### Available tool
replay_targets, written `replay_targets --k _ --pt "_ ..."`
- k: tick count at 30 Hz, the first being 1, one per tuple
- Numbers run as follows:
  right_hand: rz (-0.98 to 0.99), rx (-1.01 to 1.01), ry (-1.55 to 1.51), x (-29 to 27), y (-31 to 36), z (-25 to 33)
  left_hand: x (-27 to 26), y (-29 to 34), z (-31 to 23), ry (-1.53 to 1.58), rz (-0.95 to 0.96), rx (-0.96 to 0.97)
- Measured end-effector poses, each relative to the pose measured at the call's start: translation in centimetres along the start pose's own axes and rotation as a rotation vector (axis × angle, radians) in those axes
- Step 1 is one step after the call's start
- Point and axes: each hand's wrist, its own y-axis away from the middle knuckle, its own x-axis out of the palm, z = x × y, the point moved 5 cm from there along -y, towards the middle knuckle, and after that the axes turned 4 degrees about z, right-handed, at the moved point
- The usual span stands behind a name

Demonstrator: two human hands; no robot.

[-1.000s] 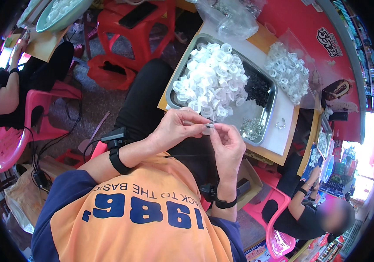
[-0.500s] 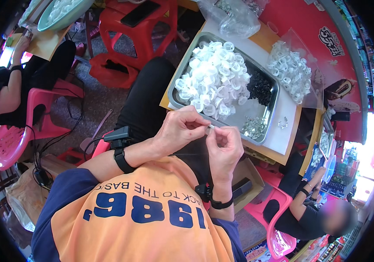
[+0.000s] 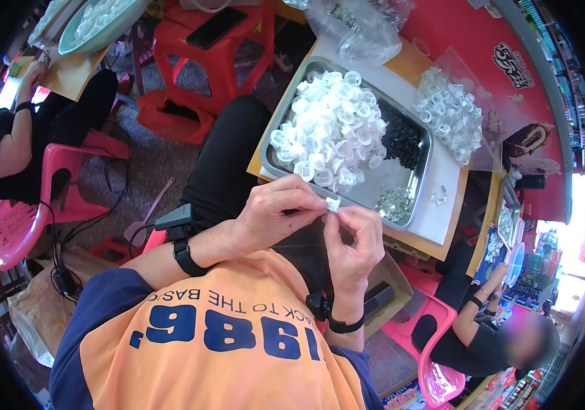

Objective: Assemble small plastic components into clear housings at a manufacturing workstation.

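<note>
Between both hands, just in front of the tray's near edge, is a small white plastic piece [image 3: 333,204]. My left hand [image 3: 280,210] pinches it from the left with thumb and forefinger. From the other side my right hand [image 3: 355,236] grips it, fingers curled. Beyond them lies a metal tray [image 3: 423,198] with a heap of white translucent plastic ring-shaped parts [image 3: 337,123], a pile of small black parts [image 3: 405,140] and a cluster of small shiny metal-looking pieces [image 3: 395,203].
A clear bag of white parts [image 3: 449,113] lies right of the tray. Another plastic bag [image 3: 361,34] sits at the far edge. A red stool [image 3: 217,51] carries a phone [image 3: 217,28]. Co-workers sit left and right on pink chairs [image 3: 15,222].
The white piece shows more plainly between my fingertips, which are slightly farther apart. My right hand has shifted down a little, and the tray appears slightly farther left.
</note>
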Motion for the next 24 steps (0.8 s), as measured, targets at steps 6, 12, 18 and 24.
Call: replay_targets --k 6,12,18,24 --pt "-0.001 -0.126 0.103 -0.5 0.0 1.1 0.1 0.5 -0.5 -0.075 -0.015 0.078" --pt "-0.02 -0.178 0.125 -0.2 0.1 1.0 0.2 0.4 -0.6 -0.124 -0.055 0.124" --pt "0.096 0.178 -0.222 0.2 0.2 -1.8 0.4 -0.1 0.2 -0.057 0.024 0.001" --pt "0.45 0.594 -0.449 -5.6 -6.9 -8.6 0.4 0.1 0.7 0.184 0.081 -0.328"
